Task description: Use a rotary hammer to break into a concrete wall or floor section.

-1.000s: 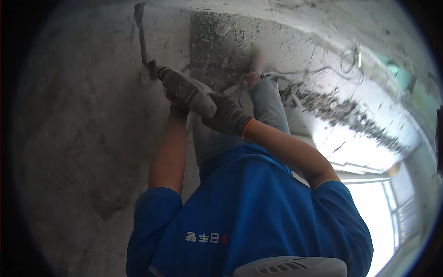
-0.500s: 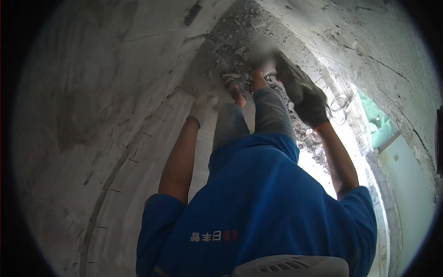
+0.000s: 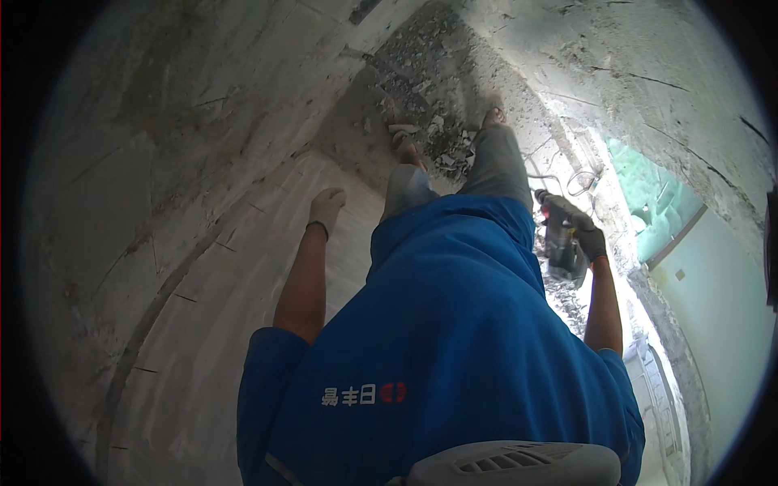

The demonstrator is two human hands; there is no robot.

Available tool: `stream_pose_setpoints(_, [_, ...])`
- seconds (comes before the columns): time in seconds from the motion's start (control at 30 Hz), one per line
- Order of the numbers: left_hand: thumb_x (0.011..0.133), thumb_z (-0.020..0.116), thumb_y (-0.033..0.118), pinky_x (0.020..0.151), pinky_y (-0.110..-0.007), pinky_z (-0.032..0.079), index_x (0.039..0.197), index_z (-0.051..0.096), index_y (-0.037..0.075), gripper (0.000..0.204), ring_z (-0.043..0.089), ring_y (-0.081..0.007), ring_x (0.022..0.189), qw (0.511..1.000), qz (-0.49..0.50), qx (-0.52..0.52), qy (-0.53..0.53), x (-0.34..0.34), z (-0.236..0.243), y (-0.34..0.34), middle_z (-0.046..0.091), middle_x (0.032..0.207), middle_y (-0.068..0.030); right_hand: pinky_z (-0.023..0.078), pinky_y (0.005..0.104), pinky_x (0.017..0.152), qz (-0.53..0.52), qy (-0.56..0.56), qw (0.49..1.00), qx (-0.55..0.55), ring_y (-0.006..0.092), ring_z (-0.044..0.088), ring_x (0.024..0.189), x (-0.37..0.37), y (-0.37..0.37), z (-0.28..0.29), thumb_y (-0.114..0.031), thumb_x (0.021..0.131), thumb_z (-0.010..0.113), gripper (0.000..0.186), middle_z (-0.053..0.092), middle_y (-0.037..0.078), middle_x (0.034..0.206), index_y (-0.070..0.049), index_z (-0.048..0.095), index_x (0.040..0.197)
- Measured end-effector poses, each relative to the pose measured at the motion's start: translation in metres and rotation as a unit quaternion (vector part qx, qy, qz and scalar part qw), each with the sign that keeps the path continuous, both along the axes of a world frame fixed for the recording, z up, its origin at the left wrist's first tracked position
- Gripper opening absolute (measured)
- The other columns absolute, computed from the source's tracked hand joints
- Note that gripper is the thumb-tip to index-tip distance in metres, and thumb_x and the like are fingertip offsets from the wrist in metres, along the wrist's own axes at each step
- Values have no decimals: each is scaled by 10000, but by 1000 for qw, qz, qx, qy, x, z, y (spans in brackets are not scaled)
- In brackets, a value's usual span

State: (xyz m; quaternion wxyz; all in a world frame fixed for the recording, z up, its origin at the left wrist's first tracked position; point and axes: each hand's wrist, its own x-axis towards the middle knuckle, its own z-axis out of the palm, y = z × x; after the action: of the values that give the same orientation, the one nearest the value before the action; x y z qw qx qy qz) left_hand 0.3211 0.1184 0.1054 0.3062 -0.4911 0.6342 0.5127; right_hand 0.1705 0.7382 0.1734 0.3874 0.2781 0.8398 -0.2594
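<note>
My right hand (image 3: 592,240), in a dark glove, is closed round the grip of a dark hammer drill (image 3: 561,236) with a bit of red near its front. The drill hangs low beside my right leg, its nose towards the far side; whether a bit is fitted I cannot make out. On the other side, my left hand (image 3: 327,206), in a pale glove, is curled with nothing visible in it, out in front of the pale floor on the left. Broken rubble (image 3: 433,113) lies round my feet, in the corner between two rough walls.
A rough concrete wall (image 3: 121,186) rises at left, with short dark marks along its base. Another wall (image 3: 648,73) slopes at the far right. Near the drill lies a looped cable (image 3: 582,180). Green sheeting (image 3: 648,190) shows through a bright opening on the right.
The hammer drill in my right hand has come back from the rubble towards my right side. My left hand has shifted a little left, and my right foot has stepped to the right.
</note>
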Motion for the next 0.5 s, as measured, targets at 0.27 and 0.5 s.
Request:
stream_pose_setpoints(0.27, [893, 573, 199, 794, -309, 492, 1015, 653, 9, 239, 625, -194, 899, 866, -34, -345, 361, -131, 114, -15, 663, 975, -92, 533, 366, 526, -313, -113, 937, -103, 225, 606, 590, 32, 54, -43, -85, 703, 591, 250, 605, 117, 714, 23, 620, 927])
stream_pose_setpoints(0.5, [895, 569, 246, 912, -319, 435, 1204, 568, 21, 383, 564, -195, 1088, 687, -140, -593, 396, -248, 316, -6, 602, 1183, -107, 482, 331, 651, -234, -64, 969, -51, 199, 618, 743, 16, 87, -39, -209, 659, 682, 365, 643, 114, 837, 31, 645, 932])
